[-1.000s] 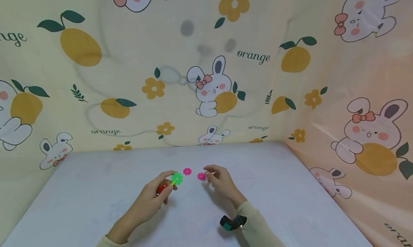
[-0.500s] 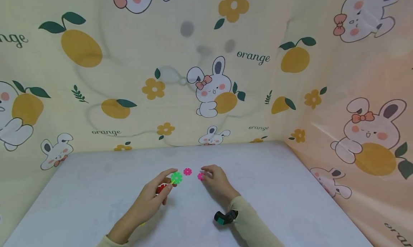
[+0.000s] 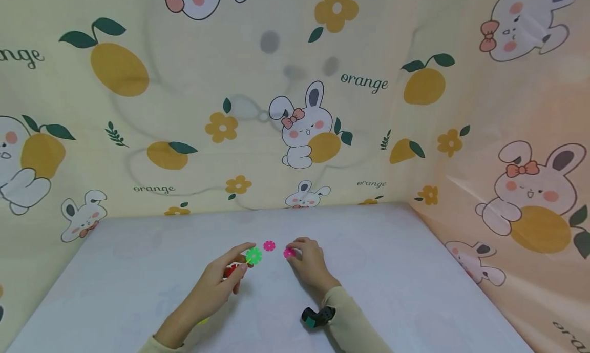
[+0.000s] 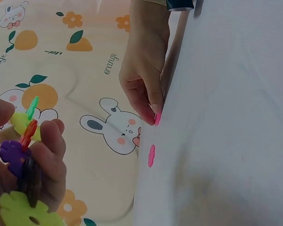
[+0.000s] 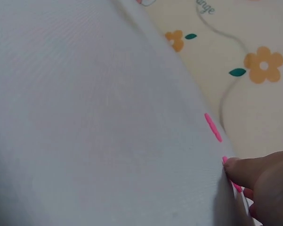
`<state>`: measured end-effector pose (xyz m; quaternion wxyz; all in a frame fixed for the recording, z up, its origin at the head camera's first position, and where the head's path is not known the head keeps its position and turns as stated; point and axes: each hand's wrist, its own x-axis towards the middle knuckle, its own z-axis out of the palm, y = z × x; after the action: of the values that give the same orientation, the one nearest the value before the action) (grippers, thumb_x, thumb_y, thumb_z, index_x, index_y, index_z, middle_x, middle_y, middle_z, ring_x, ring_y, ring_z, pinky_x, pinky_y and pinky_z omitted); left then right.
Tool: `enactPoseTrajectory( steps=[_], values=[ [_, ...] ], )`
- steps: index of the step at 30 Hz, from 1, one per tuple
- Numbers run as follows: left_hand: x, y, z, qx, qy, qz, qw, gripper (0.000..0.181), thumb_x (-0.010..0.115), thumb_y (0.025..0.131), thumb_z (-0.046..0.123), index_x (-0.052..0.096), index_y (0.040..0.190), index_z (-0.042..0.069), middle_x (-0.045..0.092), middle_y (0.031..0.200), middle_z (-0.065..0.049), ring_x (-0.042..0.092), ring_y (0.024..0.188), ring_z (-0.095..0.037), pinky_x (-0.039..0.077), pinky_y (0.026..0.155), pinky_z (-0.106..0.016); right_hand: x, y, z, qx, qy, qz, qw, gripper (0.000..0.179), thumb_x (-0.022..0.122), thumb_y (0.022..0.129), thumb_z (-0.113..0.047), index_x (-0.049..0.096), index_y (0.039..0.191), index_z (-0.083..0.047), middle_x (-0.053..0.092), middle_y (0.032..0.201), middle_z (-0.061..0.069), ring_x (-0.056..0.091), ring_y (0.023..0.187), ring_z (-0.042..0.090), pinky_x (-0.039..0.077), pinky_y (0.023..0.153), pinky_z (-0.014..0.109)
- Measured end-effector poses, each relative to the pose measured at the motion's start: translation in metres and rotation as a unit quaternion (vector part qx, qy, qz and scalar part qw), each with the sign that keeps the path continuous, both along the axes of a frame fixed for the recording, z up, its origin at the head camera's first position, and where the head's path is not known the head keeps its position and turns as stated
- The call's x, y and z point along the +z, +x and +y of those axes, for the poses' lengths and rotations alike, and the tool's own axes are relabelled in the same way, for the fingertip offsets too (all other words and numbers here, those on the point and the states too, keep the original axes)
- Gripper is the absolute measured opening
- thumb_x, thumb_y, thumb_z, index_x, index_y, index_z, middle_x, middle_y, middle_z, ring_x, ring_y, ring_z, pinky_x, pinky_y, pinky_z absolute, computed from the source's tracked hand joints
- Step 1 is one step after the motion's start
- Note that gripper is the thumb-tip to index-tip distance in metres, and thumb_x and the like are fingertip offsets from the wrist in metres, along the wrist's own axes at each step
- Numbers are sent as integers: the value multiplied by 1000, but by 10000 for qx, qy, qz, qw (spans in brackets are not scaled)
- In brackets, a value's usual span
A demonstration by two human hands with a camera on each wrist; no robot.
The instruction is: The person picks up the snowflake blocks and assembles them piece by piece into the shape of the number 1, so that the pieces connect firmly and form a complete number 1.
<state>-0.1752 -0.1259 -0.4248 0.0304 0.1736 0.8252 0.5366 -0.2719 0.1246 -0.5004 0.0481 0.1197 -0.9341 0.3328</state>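
Pinches a pink disc (image 3: pixel 288 252) at the table (image 3: pixel 369 271) between thumb and fingers of the right hand (image 3: pixel 312 264), apparently because so thin. Has a second pink disc (image 3: pixel 269 246) nearby. Grips linked discs (image 4: pixel 12 157) in the curled left hand (image 3: pixel 216 280), perhaps to expose the green disc (image 3: pixel 255 252).

Sleeves of a pale beige are worn on both arms. The right sleeve (image 3: pixel 357 319), plain in colour, is seen nearer the right edge of the table (image 3: pixel 428 296); of the left sleeve (image 3: pixel 159 346), only a strip at the cuff is shown. Beside the right cuff, a curved black band (image 3: pixel 323 313) is marked with a teal patch (image 3: pixel 310 322). The left hand (image 3: pixel 218 278) and right hand (image 3: pixel 311 266) are left bare.
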Motion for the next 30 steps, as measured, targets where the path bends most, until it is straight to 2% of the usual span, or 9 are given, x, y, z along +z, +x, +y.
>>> enactPoseTrajectory(
  steps=[8,12,16,18,20,22,26,30],
  values=[
    [1,0,0,25,-65,48,10000,43,52,105,19,48,146,29,66,119,-13,55,55,-17,43,46,-24,2,2,0,-200,252,-73,9995,29,76,91,-22,73,119,-12,60,132,13,49,129,34,37,107,55],
    [1,1,0,29,-71,22,10000,43,52,105,18,49,146,28,65,119,-14,56,56,-19,43,46,-24,2,3,1,-190,228,-84,9995,23,77,91,-21,72,112,-14,63,129,12,50,126,33,36,104,53],
    [1,0,1,68,-84,-47,9999,43,52,105,18,49,146,29,65,119,-14,57,58,-22,43,47,-24,4,3,2,-73,203,-90,9997,23,77,90,-20,67,111,-16,68,106,4,57,101,23,40,93,44],
    [1,0,1,82,-84,-59,9999,43,52,105,18,49,146,29,65,119,-13,57,58,-22,43,47,-24,6,4,3,-11,171,-167,9997,25,77,91,-19,66,113,-16,66,95,-1,56,88,18,43,86,38],
    [1,0,1,85,-100,-42,9999,43,52,105,18,49,146,29,65,118,-13,57,58,-22,43,47,-24,7,5,3,27,83,-320,9994,26,75,92,-18,66,117,-17,64,90,-3,54,80,15,45,78,32],
    [1,0,0,77,-98,-12,9999,42,52,105,18,49,146,29,66,118,-12,57,58,-22,43,47,-24,9,5,4,38,-37,-507,9987,27,73,94,-18,66,120,-17,63,90,-3,54,80,14,48,72,28],
    [1,-1,-1,84,-96,11,9999,42,52,105,19,48,146,28,66,119,-12,57,59,-20,44,49,-24,13,5,5,127,-418,-796,9959,29,69,96,-16,66,125,-16,61,93,0,54,82,17,48,70,26],
    [4,-1,-2,135,-76,-81,9998,41,52,105,19,49,146,28,65,121,-14,56,60,-14,45,50,-24,18,6,4,302,-870,-897,9917,32,66,97,-11,66,128,-13,62,97,3,54,82,17,48,67,24]
  ],
)
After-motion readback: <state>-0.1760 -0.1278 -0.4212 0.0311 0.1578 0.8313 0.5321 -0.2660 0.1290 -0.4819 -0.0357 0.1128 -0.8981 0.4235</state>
